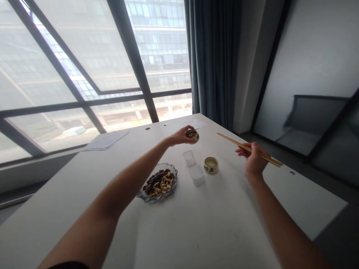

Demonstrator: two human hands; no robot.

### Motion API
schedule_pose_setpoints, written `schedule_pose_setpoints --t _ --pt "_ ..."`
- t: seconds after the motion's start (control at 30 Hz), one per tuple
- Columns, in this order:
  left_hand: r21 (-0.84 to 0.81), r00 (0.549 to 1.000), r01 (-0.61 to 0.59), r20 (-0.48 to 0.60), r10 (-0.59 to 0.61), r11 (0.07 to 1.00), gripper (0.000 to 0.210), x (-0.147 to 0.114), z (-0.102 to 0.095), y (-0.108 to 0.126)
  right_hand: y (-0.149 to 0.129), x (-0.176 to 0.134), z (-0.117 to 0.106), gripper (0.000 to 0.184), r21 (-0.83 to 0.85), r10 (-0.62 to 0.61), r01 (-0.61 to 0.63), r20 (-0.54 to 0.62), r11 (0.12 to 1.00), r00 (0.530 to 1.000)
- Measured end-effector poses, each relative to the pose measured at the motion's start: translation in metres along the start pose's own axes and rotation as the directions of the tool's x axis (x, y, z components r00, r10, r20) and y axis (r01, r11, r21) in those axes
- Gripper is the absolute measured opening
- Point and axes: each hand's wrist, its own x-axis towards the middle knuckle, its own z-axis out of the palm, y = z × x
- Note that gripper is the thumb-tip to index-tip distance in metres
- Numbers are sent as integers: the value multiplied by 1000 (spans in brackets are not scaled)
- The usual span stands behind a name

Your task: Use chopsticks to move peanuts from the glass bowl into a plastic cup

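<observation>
- The left hand [182, 135] reaches far out over the white table [213, 224] and grips a small round cup [193, 135], fingers curled over its top and side; whether the cup rests on the table or is just off it cannot be told
- The right hand [254, 158] is closed around a pair of wooden chopsticks [246, 148], held above the table's right part, tips pointing away to the left, the back ends sticking out past the hand to the right
- A second small cup [211, 165] with dark characters on its side stands upright on the table between the two hands
- Two small clear plastic containers [193, 166] sit just left of that cup, one behind the other
- A glass dish [158, 183] with a wavy rim holds a heap of nuts and darker pieces, near the left forearm
- Sheets of paper [105, 140] lie at the table's far edge by the window
</observation>
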Motion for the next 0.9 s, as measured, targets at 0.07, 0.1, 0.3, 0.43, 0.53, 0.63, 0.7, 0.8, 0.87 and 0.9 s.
schedule_pose_setpoints --t 0.07,0.1,0.3,0.43,0.53,0.63,0.7,0.8,0.87,0.9 --pt "55 998 -4 -70 8 998 48 -32 -21 -7 -1 -1 0 30 5 0 0 0 1000 1000" --pt "96 995 -3 -102 12 995 53 -50 -29 -10 -1 -2 1 30 10 2 -2 2 1000 1000" --pt "349 998 -12 -59 35 937 70 -155 -36 -19 -1 -7 3 32 -9 -21 21 17 1000 1000" --pt "478 997 -77 12 81 875 52 -194 -25 -19 -1 -12 5 32 -8 -11 12 39 1000 999" --pt "519 989 -149 80 126 842 49 -209 -18 -19 -1 -14 6 31 -18 -9 10 45 1000 999" --pt "529 982 -190 117 151 827 54 -220 -15 -20 -2 -16 6 31 -17 -12 13 57 1000 998" --pt "518 979 -205 127 162 830 57 -224 -16 -21 -2 -17 6 31 -14 -18 19 61 1000 998" --pt "476 980 -199 105 169 857 58 -228 -19 -22 -2 -18 6 31 -14 -19 20 64 1000 998" --pt "433 985 -169 53 162 886 56 -227 -22 -21 -2 -18 6 31 -14 -14 15 70 1000 997" --pt "406 988 -146 14 154 902 54 -226 -22 -21 -2 -18 6 31 -14 -14 15 70 1000 997"
